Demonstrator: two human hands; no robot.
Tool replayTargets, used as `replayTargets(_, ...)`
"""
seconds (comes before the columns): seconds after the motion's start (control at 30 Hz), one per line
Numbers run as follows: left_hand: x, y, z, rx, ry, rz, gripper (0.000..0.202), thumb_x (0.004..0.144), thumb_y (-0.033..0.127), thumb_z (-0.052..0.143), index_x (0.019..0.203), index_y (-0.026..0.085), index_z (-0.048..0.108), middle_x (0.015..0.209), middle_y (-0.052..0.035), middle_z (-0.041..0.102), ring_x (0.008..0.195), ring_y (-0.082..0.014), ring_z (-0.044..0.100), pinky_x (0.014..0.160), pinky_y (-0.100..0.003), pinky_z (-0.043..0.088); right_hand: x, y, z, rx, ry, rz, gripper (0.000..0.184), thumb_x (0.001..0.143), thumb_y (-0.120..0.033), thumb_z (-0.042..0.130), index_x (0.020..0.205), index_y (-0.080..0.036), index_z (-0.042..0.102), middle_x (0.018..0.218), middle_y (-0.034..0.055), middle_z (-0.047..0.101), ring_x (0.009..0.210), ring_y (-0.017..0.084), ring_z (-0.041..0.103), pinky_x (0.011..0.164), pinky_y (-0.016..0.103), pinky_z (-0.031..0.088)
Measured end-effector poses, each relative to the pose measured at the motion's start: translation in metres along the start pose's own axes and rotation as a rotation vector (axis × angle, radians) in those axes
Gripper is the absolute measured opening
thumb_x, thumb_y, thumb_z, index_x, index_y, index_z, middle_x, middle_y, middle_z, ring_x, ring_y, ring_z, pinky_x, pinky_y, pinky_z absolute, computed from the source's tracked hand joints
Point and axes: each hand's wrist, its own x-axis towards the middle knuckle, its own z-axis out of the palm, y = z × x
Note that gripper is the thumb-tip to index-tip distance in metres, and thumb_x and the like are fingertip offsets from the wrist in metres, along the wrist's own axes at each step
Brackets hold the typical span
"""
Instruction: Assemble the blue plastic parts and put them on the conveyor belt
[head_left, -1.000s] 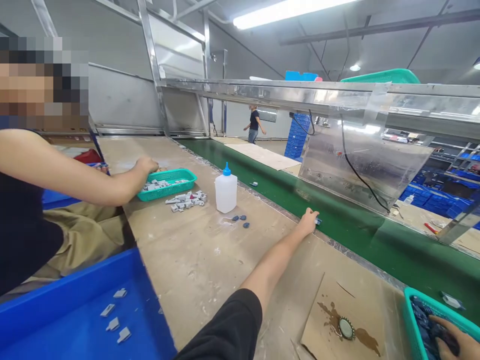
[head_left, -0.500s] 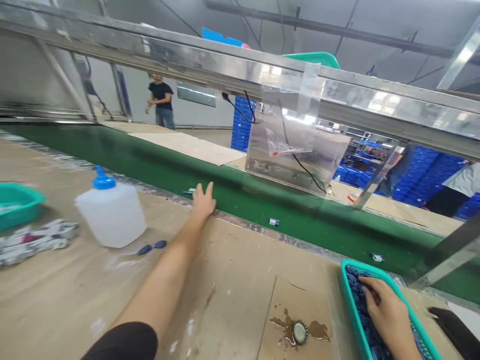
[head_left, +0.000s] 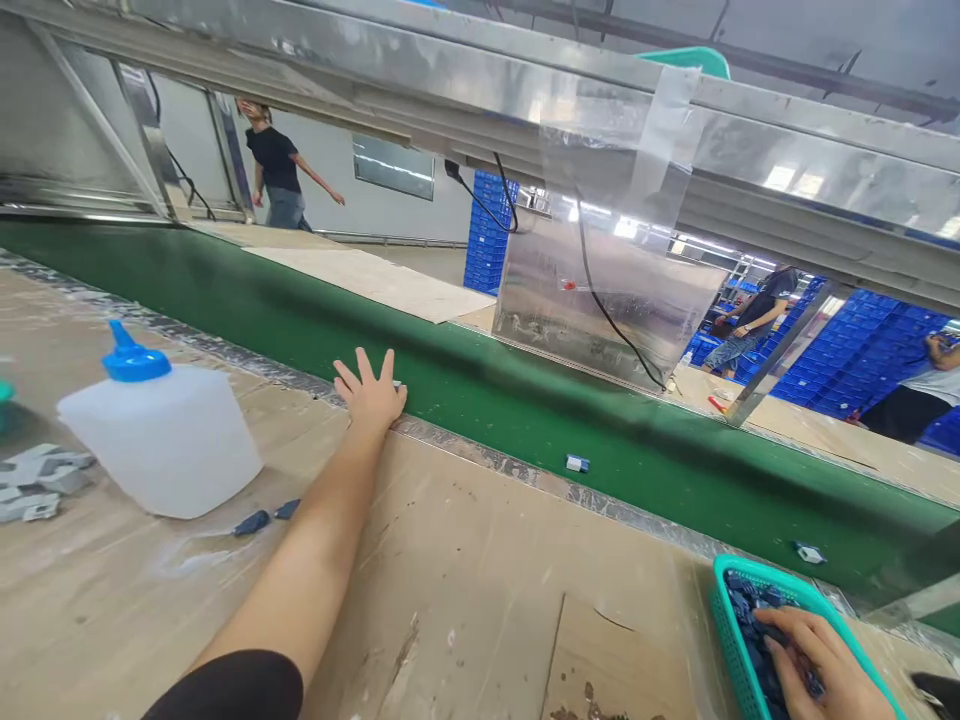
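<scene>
My left hand (head_left: 370, 400) reaches out to the near edge of the green conveyor belt (head_left: 480, 405), its fingers spread. Beside its thumb, a small pale piece (head_left: 397, 384) shows partly, mostly covered by the hand. My right hand (head_left: 829, 665) is in a teal basket (head_left: 731, 625) full of small dark blue pieces (head_left: 746, 595). Its thumb and fingers are bent together around a dark blue piece, partly hidden by the fingers. Two small white-and-blue pieces lie on the belt: one piece (head_left: 577, 463) near the middle, another piece (head_left: 810, 553) behind the basket.
A white squeeze bottle (head_left: 169, 440) with a blue cap stands left of my forearm, near two dark blue pieces (head_left: 251, 522). Grey parts (head_left: 45, 480) lie farther left. A stained cardboard sheet (head_left: 600, 650) lies in front. A metal beam (head_left: 450, 90) crosses above; people stand beyond.
My left hand's fingers have spread wider. The white-and-blue pieces appear farther right. The view has shifted, and a person in the background has turned and swung an arm out. My right hand stays in the basket.
</scene>
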Motion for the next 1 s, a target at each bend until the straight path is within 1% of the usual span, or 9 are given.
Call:
replayTargets(0.1, 0.006, -0.002, 0.0, -0.146, -0.186, -0.036, 0.046, 0.076, 0.023, 0.045, 0.12, 0.011, 0.05, 0.13, -0.0196, 0.039, 0.123, -0.0398, 0.026, 0.099, -0.054, 0.021, 0.001, -0.001, 0.0, -0.007, -0.02, -0.009, 0.024, 0.076, -0.037, 0.048, 0.08, -0.023, 0.068, 0.088, 0.0063, 0.065, 0.077, 0.02, 0.064, 0.063, 0.027, 0.053)
replayTargets(0.17, 0.007, -0.002, -0.003, -0.215, -0.241, -0.047, 0.037, 0.075, 0.019, 0.044, 0.108, 0.008, 0.058, 0.118, -0.0207, 0.05, 0.119, -0.0369, 0.035, 0.098, -0.05, 0.025, 0.003, -0.007, -0.002, -0.007, 0.026, 0.011, 0.027, 0.076, -0.04, 0.047, 0.074, -0.023, 0.067, 0.087, 0.0073, 0.064, 0.079, 0.022, 0.063, 0.066, 0.03, 0.053)
replayTargets(0.27, -0.001, 0.004, -0.009, -0.336, -0.238, -0.054, 0.034, 0.076, 0.018, 0.046, 0.106, 0.011, 0.059, 0.115, -0.0175, 0.052, 0.119, -0.0335, 0.037, 0.101, -0.047, 0.025, 0.006, -0.018, -0.004, 0.029, 0.045, 0.057, 0.029, 0.077, -0.043, 0.045, 0.073, -0.022, 0.065, 0.086, 0.0067, 0.064, 0.076, 0.021, 0.063, 0.065, 0.03, 0.053)
replayTargets(0.37, -0.021, 0.027, -0.014, -0.536, -0.256, -0.066, 0.031, 0.081, 0.024, 0.043, 0.108, 0.016, 0.056, 0.115, -0.0125, 0.053, 0.117, -0.0288, 0.041, 0.101, -0.044, 0.027, 0.006, -0.025, -0.006, 0.076, 0.012, 0.102, 0.029, 0.077, -0.043, 0.046, 0.082, -0.022, 0.065, 0.088, 0.0056, 0.064, 0.07, 0.019, 0.063, 0.061, 0.029, 0.053)
replayTargets(0.53, -0.083, 0.093, -0.029, -0.966, -0.459, -0.135, 0.029, 0.087, 0.024, 0.036, 0.107, 0.012, 0.054, 0.098, -0.01, 0.06, 0.084, -0.0152, 0.061, 0.081, -0.034, 0.05, 0.009, -0.034, -0.009, 0.218, 0.005, 0.158, 0.026, 0.077, -0.039, 0.048, 0.081, -0.021, 0.065, 0.092, 0.007, 0.062, 0.079, 0.019, 0.062, 0.068, 0.029, 0.053)
replayTargets(0.7, -0.167, 0.145, -0.071, -1.413, -0.854, -0.245, 0.024, 0.075, 0.002, 0.051, 0.096, 0.008, 0.058, 0.082, -0.0071, 0.063, 0.078, -0.0128, 0.063, 0.085, -0.03, 0.05, 0.02, -0.051, -0.019, 0.415, -0.005, 0.253, 0.025, 0.072, -0.039, 0.052, 0.078, -0.018, 0.064, 0.084, 0.0074, 0.062, 0.076, 0.02, 0.061, 0.069, 0.033, 0.052)
replayTargets(0.77, -0.196, 0.155, -0.089, -1.612, -1.056, -0.322, 0.022, 0.072, -0.001, 0.053, 0.092, 0.008, 0.058, 0.082, -0.0071, 0.063, 0.078, -0.0139, 0.064, 0.087, -0.029, 0.048, 0.023, -0.059, -0.02, 0.499, -0.02, 0.294, 0.025, 0.071, -0.039, 0.055, 0.081, -0.017, 0.063, 0.082, 0.0075, 0.063, 0.072, 0.02, 0.06, 0.068, 0.034, 0.052)
replayTargets(0.83, -0.218, 0.16, -0.104, -1.672, -1.197, -0.324, 0.021, 0.072, 0.004, 0.059, 0.093, 0.01, 0.058, 0.084, -0.0075, 0.064, 0.078, -0.0147, 0.064, 0.085, -0.029, 0.048, 0.024, -0.069, -0.02, 0.607, -0.046, 0.281, 0.024, 0.071, -0.037, 0.056, 0.082, -0.017, 0.063, 0.082, 0.0074, 0.062, 0.07, 0.019, 0.06, 0.067, 0.034, 0.052)
replayTargets(1.0, -0.253, 0.159, -0.119, -1.607, -1.226, -0.297, 0.02, 0.069, 0.011, 0.067, 0.087, 0.013, 0.059, 0.079, -0.0042, 0.066, 0.07, -0.0095, 0.062, 0.081, -0.027, 0.045, 0.017, -0.101, -0.018, 0.784, -0.198, 0.028, 0.013, 0.075, -0.028, 0.054, 0.079, -0.019, 0.062, 0.086, 0.0072, 0.062, 0.083, 0.02, 0.058, 0.072, 0.032, 0.05)
